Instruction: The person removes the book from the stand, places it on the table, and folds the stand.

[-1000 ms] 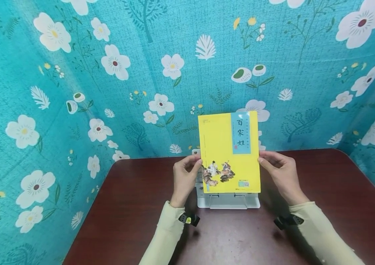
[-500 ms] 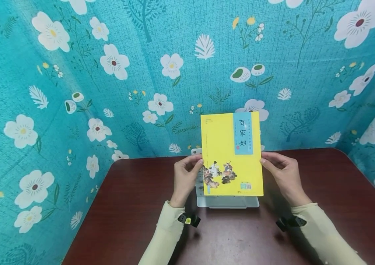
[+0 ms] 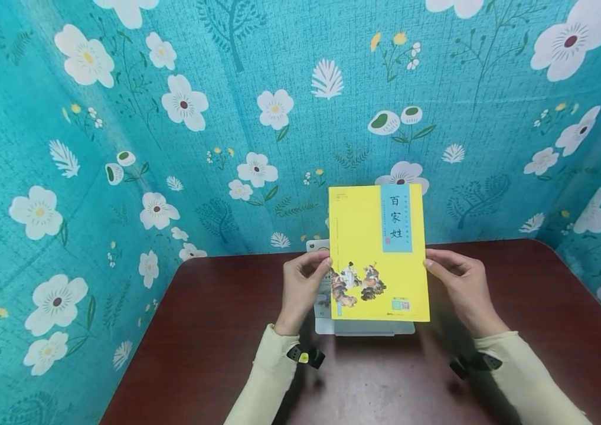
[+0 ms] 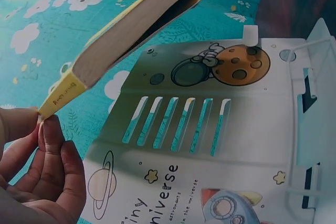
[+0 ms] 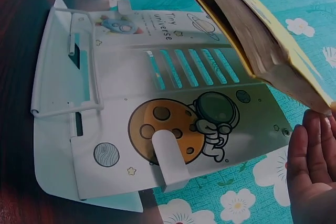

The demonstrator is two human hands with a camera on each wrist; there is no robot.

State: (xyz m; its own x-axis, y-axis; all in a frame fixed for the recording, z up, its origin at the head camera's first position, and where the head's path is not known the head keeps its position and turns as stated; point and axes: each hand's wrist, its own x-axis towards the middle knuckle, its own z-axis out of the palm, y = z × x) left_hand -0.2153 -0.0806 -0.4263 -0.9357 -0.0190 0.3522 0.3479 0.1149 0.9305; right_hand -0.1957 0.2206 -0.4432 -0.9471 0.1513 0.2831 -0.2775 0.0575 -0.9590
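A yellow book (image 3: pixel 359 248) with a blue title panel stands upright between my hands, its cover facing me. My left hand (image 3: pixel 303 289) pinches its left edge between thumb and fingers; my right hand (image 3: pixel 462 286) pinches the right edge. Behind the book stands a white book stand (image 4: pixel 262 114), mostly hidden by it in the head view. In the right wrist view the stand's panel (image 5: pixel 115 145) carries an astronaut, a planet and slots. A gap separates the book (image 5: pixel 252 30) from that panel, and its lower page edges show.
The stand's base (image 3: pixel 375 328) sits on a dark red-brown table (image 3: pixel 215 330). White clips (image 5: pixel 169 156) and a wire bar (image 5: pixel 97 66) stick out from the stand. A teal flowered cloth (image 3: pixel 300 141) hangs behind the table.
Both hands have shifted the book slightly right and down, and it looks a bit larger. More of the stand's left side shows; the stand stays in place.
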